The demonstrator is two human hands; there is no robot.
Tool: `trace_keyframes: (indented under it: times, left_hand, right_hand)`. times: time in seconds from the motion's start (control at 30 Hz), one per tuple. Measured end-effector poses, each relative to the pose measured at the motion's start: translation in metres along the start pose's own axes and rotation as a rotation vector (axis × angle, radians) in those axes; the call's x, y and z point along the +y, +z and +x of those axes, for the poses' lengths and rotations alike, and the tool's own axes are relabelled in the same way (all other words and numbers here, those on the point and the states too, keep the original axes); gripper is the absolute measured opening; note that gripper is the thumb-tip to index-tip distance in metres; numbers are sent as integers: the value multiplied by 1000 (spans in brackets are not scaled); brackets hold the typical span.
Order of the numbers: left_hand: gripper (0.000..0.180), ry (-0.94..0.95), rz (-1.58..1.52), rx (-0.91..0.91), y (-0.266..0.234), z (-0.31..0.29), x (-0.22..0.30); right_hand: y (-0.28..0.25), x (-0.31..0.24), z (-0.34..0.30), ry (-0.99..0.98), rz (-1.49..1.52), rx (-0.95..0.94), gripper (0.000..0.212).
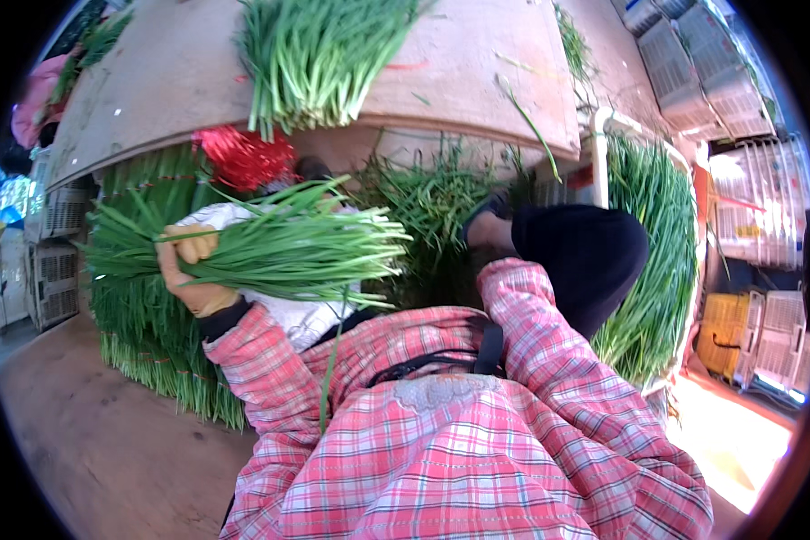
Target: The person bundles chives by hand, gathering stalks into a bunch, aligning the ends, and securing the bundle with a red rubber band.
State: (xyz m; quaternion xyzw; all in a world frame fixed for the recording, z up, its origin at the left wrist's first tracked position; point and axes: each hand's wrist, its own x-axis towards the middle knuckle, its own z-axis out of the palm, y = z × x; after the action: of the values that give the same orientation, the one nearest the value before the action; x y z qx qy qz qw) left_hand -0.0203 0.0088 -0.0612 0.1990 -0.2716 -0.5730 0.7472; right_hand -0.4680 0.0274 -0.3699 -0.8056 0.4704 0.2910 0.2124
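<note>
My left hand (189, 261), in what looks like a yellowish glove, is closed around a loose bunch of garlic chives (306, 243). The leaf ends stick out to the left and the paler stem ends fan out to the right, above my lap. Beneath and beside that hand are stacked chive bundles (162, 333), some with thin red ties. A white cloth (301, 315) lies partly under the held bunch. My right forearm (531, 315) reaches forward beside my bent knee; the hand beyond its cuff is hidden.
A pile of chives (351, 63) lies on the wooden board (477, 54) ahead. Red tie strands (243, 155) hang at its edge. Loose greens (432, 189) cover the floor near my foot. At right, a white-rimmed crate (600, 148) holds chives; plastic crates (679, 72) stand beyond.
</note>
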Motion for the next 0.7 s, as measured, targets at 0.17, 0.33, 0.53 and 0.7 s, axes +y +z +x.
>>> trace_keyframes:
  times: [0.17,0.33,0.53,0.7]
  left_hand:
    - [41,43,84,20,3,4,-8]
    - [37,70,42,-37,1,0,-1]
    - [35,57,58,-50,10,0,-3]
    - [38,32,25,1,23,2,-7]
  right_hand:
    - [2,16,3,-180,-58,72,21]
    - [-6,21,12,-341,-130,103,23]
    - [-4,45,21,-586,-206,190,25]
    - [23,91,50,-653,-248,129,28]
